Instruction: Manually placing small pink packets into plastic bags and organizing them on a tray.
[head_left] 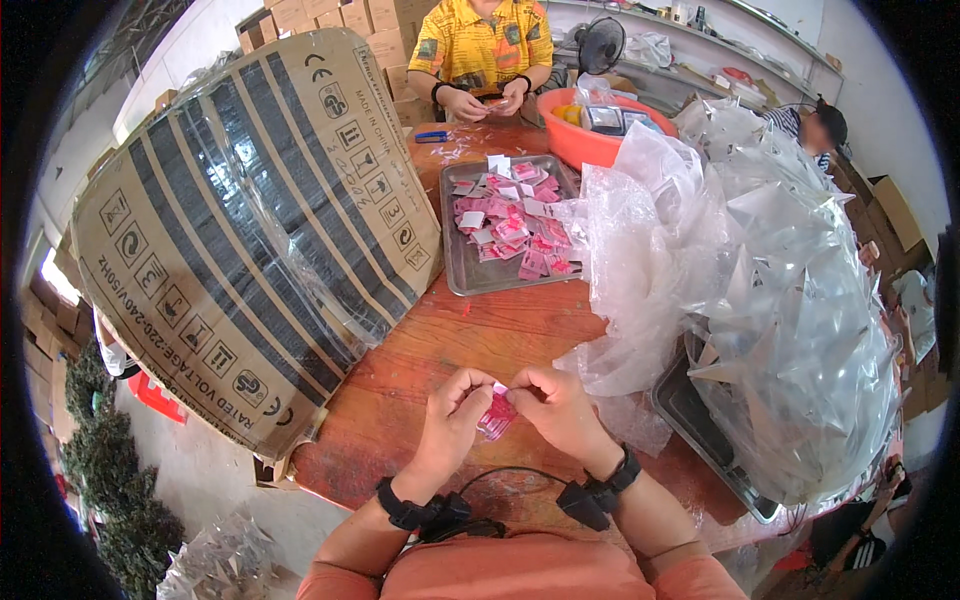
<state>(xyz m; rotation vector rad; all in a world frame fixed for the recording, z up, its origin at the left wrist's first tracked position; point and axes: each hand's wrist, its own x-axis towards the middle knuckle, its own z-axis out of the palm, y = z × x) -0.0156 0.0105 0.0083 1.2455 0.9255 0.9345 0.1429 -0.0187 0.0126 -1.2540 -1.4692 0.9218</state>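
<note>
Near the table's front, my left hand (456, 412) and my right hand (562, 408) pinch the top edge of a small pink packet (497, 415) between thumbs and fingers. The packet is flat and partly see-through, with a pale strip at its top. My fingertips hide part of that edge. Beyond my hands, a dark metal tray (462, 272) holds a loose heap of similar pink packets (515, 235) with white tops. Both my wrists wear black bands, and a cable runs in front of my body.
A large cardboard box (250, 240) leans over the table's left side. Clear plastic bags (790, 330) pile up on the right, partly over a second dark tray (690, 430). At the far side are an orange basin (570, 150), blue-handled pliers (431, 137) and a co-worker's hands (490, 103).
</note>
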